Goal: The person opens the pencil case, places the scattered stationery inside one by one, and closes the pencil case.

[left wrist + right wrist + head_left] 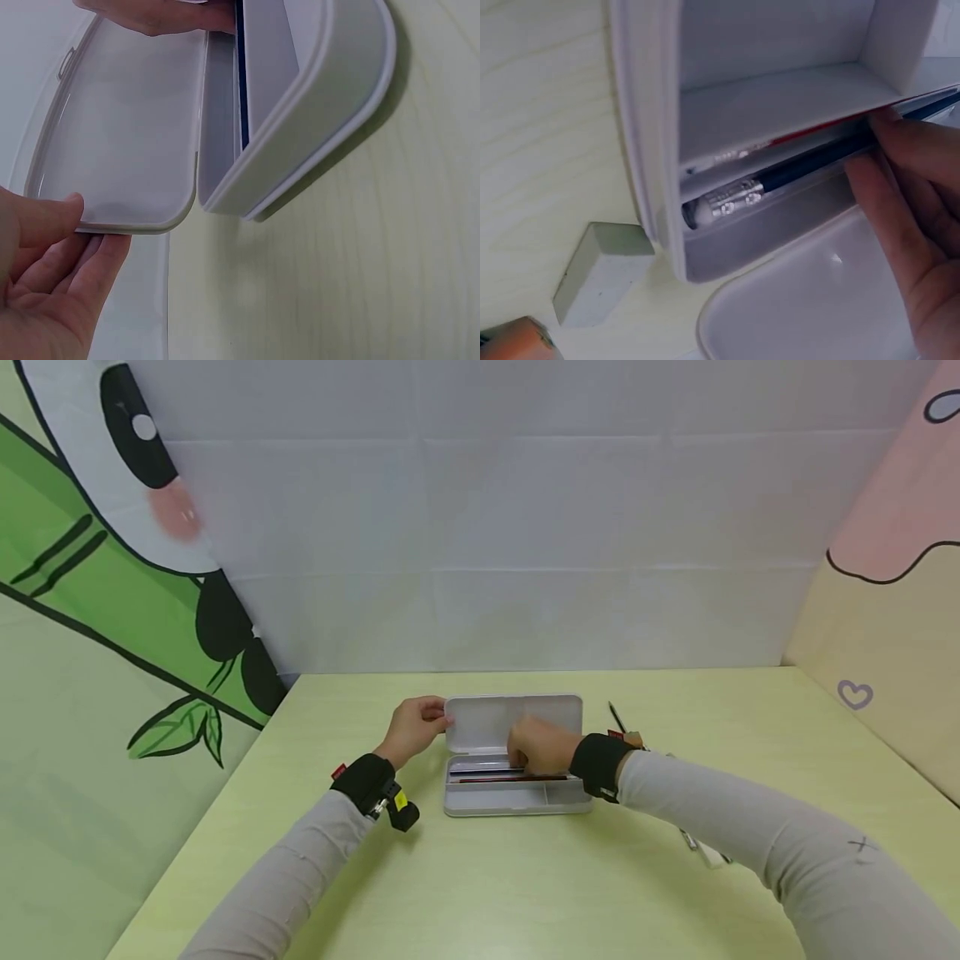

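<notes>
A white pencil case [495, 799] lies on the table with its hinged lid [474, 720] raised. My left hand [414, 727] holds the lid by its left side edge, thumb on the inner face and fingers behind. Reaching into the case, my right hand [545, 747] pinches a dark blue pencil [810, 163] between thumb and finger. The pencil's white eraser end and silver band rest in the long compartment along the hinge side. Beside it in that compartment lies a thinner red pencil [799, 135].
Just off the case's right end sit a pale block eraser [604, 277] and an orange object [521, 341]. A dark pencil [617, 717] points out from behind the right wrist. A white item [710, 857] lies partly under the right sleeve. A wall closes the table's back.
</notes>
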`<action>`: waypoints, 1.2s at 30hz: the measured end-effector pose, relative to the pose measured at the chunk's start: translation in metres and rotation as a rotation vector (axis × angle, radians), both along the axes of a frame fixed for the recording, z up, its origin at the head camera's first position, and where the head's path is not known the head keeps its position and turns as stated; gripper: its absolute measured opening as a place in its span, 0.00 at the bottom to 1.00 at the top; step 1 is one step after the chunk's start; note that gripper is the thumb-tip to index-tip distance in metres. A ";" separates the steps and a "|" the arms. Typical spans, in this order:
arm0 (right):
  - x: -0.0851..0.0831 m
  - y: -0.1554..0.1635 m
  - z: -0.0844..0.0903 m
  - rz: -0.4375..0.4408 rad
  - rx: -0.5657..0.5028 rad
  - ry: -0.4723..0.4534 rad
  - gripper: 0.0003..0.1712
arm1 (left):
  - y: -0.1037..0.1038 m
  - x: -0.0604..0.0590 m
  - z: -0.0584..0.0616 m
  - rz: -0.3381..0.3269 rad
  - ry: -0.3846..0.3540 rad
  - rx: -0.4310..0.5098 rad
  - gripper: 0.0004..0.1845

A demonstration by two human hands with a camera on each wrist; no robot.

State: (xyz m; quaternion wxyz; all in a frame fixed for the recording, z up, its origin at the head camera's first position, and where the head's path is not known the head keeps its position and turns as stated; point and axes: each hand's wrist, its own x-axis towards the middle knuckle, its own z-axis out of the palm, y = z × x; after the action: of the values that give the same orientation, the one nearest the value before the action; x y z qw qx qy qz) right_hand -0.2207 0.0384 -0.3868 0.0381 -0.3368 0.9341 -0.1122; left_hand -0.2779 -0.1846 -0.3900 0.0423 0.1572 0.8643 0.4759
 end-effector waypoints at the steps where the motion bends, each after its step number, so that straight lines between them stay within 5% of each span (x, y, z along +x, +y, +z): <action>1: -0.001 0.000 0.000 -0.003 0.007 -0.001 0.12 | 0.000 0.000 0.000 0.000 -0.002 -0.002 0.17; 26: 0.001 0.003 0.007 0.040 0.013 -0.047 0.11 | -0.001 -0.004 0.001 -0.016 0.022 -0.014 0.16; 36: 0.005 0.047 0.039 -0.003 -0.006 -0.030 0.07 | -0.005 -0.004 -0.003 -0.040 0.035 -0.042 0.15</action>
State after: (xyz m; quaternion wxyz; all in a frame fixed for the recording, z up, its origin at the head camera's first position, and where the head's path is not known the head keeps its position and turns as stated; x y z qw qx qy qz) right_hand -0.2153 0.0855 -0.3478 0.0507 -0.3336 0.9336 -0.1202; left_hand -0.2821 -0.1896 -0.3929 0.0398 0.1818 0.8715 0.4537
